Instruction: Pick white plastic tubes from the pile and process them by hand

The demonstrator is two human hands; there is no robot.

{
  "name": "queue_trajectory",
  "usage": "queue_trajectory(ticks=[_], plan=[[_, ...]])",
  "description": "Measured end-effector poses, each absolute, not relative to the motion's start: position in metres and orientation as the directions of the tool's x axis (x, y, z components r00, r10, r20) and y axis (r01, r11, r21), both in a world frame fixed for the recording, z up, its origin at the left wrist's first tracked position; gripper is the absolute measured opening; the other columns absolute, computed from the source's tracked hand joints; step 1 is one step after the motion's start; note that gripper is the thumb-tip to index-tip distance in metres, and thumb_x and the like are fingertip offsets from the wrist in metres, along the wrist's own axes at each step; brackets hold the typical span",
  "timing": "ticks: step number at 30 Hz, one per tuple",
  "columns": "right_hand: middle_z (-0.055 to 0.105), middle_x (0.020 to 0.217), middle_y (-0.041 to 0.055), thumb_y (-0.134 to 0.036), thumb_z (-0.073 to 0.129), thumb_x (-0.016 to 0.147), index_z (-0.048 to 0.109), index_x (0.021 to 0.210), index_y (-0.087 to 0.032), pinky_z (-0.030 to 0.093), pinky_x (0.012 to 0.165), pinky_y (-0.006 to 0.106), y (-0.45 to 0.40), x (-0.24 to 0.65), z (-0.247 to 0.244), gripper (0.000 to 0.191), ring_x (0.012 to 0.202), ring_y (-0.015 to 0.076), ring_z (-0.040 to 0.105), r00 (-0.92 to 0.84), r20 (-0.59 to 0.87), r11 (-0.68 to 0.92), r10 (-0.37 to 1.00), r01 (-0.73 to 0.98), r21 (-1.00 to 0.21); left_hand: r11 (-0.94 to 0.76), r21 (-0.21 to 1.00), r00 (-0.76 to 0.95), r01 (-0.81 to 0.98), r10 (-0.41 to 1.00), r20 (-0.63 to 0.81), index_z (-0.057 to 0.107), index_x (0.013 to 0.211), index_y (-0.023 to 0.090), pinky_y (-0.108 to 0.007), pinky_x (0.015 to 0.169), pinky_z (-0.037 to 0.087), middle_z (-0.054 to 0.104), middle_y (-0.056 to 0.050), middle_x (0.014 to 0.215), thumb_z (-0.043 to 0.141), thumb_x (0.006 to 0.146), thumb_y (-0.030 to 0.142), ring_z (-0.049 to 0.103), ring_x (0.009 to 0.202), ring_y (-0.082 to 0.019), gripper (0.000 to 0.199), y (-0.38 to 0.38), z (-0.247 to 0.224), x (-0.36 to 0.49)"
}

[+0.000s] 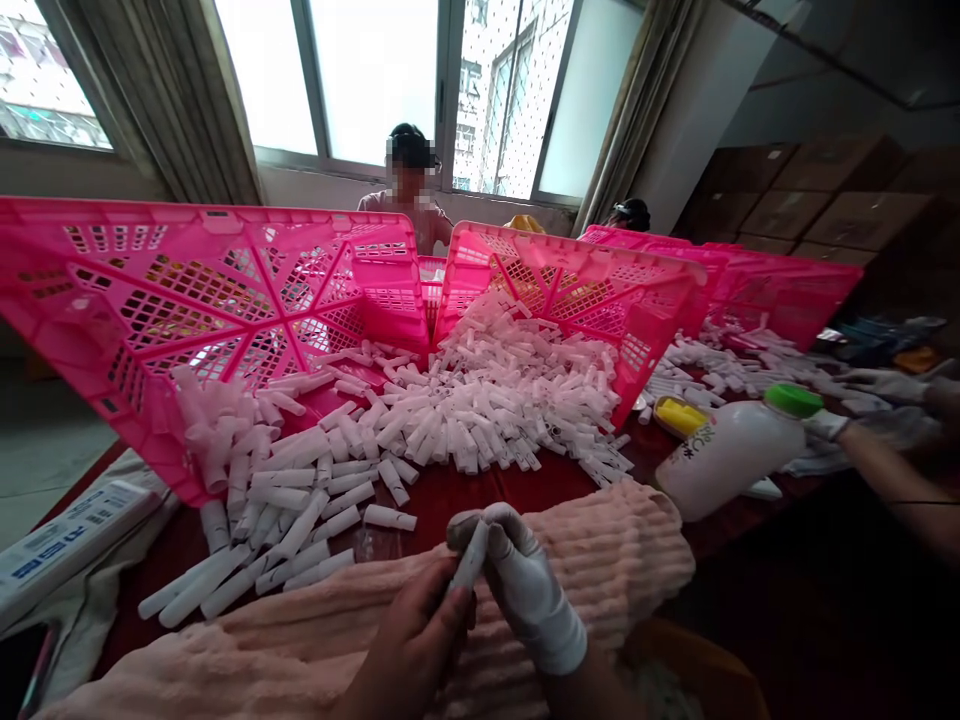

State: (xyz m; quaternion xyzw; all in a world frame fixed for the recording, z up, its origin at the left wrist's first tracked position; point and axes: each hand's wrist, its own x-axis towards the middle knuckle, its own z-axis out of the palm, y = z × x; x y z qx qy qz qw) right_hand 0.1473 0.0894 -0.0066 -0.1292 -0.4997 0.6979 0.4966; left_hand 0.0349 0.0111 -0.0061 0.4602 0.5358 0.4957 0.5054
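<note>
Between my two hands is a small white plastic tube [470, 558], tilted, its upper end among my right fingertips. My bare left hand [416, 630] pinches its lower part. In a white glove, my right hand [529, 590] closes its fingers round the top, where a greyish bit shows at the fingertips that I cannot make out. Both hands are above a pink ribbed plush cloth [600, 540] along the table's near edge. Just beyond lie many loose white tubes [390, 517], some with dark marks, spilling in a heap from tipped pink baskets.
One pink basket [247, 325] stands at left, another [555, 270] at centre. A white bottle with green cap [731, 455] leans at right, beside a yellow block [681, 415]. A long white box [71, 545] lies left. A co-worker's gloved hand [829, 425] is near the bottle; another person sits opposite.
</note>
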Motion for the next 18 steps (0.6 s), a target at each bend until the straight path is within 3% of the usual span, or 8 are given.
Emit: queue_trajectory(ticks=[3, 5, 9, 13, 16, 18], plan=[[0.058, 0.090, 0.0066, -0.056, 0.075, 0.094, 0.054, 0.088, -0.017, 0.051, 0.080, 0.030, 0.087, 0.145, -0.011, 0.044, 0.086, 0.0246, 0.057, -0.472, 0.285, -0.058, 0.834, -0.589, -0.806, 0.073, 0.992, -0.159, 0.100, 0.986, -0.056, 0.064, 0.110, 0.018, -0.034, 0.082, 0.052, 0.070, -0.011, 0.099, 0.052, 0.085, 0.051, 0.066, 0.090, -0.024, 0.043, 0.011, -0.015, 0.037], [0.058, 0.090, 0.0072, -0.056, 0.075, 0.094, 0.057, 0.087, -0.015, 0.052, 0.077, 0.028, 0.085, 0.143, -0.014, 0.045, 0.084, 0.0239, 0.058, -0.385, 0.283, 0.041, 0.878, -0.530, -0.847, 0.055, 0.969, -0.237, 0.241, 0.971, 0.003, 0.062, 0.114, 0.016, -0.042, 0.098, 0.045, 0.066, -0.016, 0.116, 0.053, 0.083, 0.047, 0.060, 0.110, -0.030, 0.044, 0.012, -0.021, 0.037], [0.059, 0.091, 0.0084, -0.055, 0.069, 0.100, 0.064, 0.089, -0.013, 0.052, 0.079, 0.025, 0.077, 0.139, -0.016, 0.043, 0.084, 0.0226, 0.059, -0.264, 0.311, 0.154, 0.913, -0.484, -0.862, 0.028, 0.938, -0.243, 0.345, 0.968, 0.060, 0.061, 0.116, 0.013, -0.049, 0.104, 0.039, 0.063, -0.020, 0.123, 0.049, 0.084, 0.044, 0.056, 0.116, -0.033, 0.046, 0.012, -0.023, 0.040], [0.060, 0.089, 0.0084, -0.055, 0.063, 0.104, 0.068, 0.092, -0.014, 0.053, 0.078, 0.024, 0.068, 0.141, -0.018, 0.043, 0.082, 0.0220, 0.060, -0.347, 0.255, -0.001, 0.903, -0.593, -0.805, 0.070, 0.986, -0.141, 0.154, 0.989, -0.048, 0.065, 0.111, 0.017, -0.042, 0.097, 0.045, 0.069, -0.012, 0.112, 0.051, 0.086, 0.047, 0.060, 0.108, -0.029, 0.041, 0.012, -0.018, 0.045], [0.060, 0.087, 0.0063, -0.056, 0.063, 0.104, 0.071, 0.090, -0.017, 0.053, 0.080, 0.020, 0.065, 0.141, -0.019, 0.042, 0.082, 0.0199, 0.061, -0.364, 0.277, -0.036, 0.889, -0.660, -0.751, 0.121, 0.984, -0.084, -0.130, 0.988, -0.133, 0.064, 0.113, 0.016, -0.037, 0.093, 0.048, 0.069, -0.011, 0.113, 0.056, 0.081, 0.057, 0.061, 0.108, -0.029, 0.053, 0.015, -0.018, 0.051], [0.060, 0.089, 0.0065, -0.063, 0.060, 0.103, 0.072, 0.091, -0.018, 0.054, 0.082, 0.021, 0.064, 0.138, -0.018, 0.048, 0.086, 0.0208, 0.060, -0.368, 0.254, -0.033, 0.894, -0.621, -0.783, 0.145, 0.959, -0.053, -0.244, 0.985, -0.163, 0.063, 0.112, 0.015, -0.036, 0.090, 0.049, 0.069, -0.012, 0.111, 0.056, 0.079, 0.061, 0.061, 0.106, -0.029, 0.058, 0.016, -0.019, 0.054]])
